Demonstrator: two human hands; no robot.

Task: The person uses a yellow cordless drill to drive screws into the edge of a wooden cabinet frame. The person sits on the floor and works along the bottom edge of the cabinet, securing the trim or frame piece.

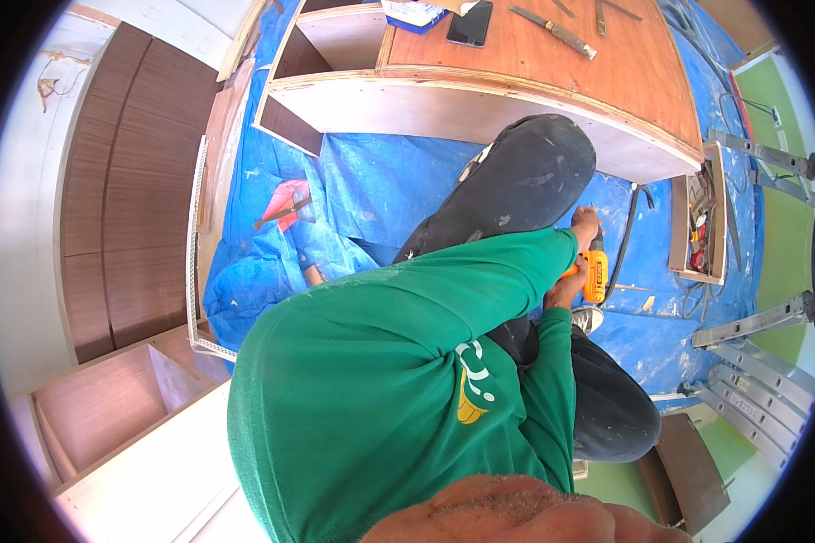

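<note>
My right hand (566, 286) is wrapped round the handle of an orange power drill (596, 279), held low in front of me. My left hand (587, 223) is closed at the drill's dark front end, by the chuck (597, 242). Whether a bit sits between those fingers is too small to tell. Both arms reach out in green sleeves to the right of my bent knee (543, 172). A black cable (621, 244) curves over the blue sheet just right of the drill.
A wooden cabinet (534, 54) carries a phone (470, 23) and a chisel-like tool (557, 34). At right are a wooden tool tray (717, 217) and aluminium ladder (761, 398). Blue sheeting (380, 172) covers the floor, with a pink scrap (288, 201) on it.
</note>
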